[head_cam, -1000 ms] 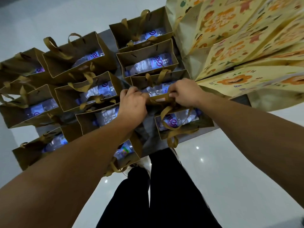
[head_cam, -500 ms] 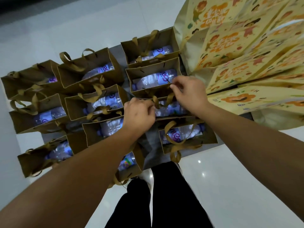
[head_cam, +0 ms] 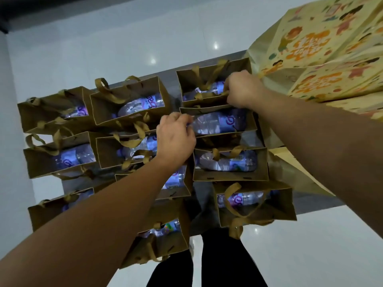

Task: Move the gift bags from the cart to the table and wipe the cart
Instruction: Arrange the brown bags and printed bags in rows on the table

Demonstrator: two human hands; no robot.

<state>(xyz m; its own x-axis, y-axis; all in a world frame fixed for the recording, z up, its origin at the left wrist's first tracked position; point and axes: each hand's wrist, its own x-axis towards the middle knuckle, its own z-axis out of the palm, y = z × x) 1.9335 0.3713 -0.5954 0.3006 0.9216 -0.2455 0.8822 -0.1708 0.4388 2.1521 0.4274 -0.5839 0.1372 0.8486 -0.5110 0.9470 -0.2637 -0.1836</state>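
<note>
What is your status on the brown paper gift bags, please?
Right hand grips ribbon handle of farthest brown paper gift bag. Left hand curled at next bag's edge. All bags on cart.

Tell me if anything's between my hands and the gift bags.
Nothing visible. The right hand already grips a handle of the far bag; the left hand is at the next bag.

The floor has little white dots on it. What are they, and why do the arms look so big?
Head view: the dots are lamp glare on the shiny floor; the wide-angle lens stretches the arms near the edges, and the bottle labels glow purple.
</note>
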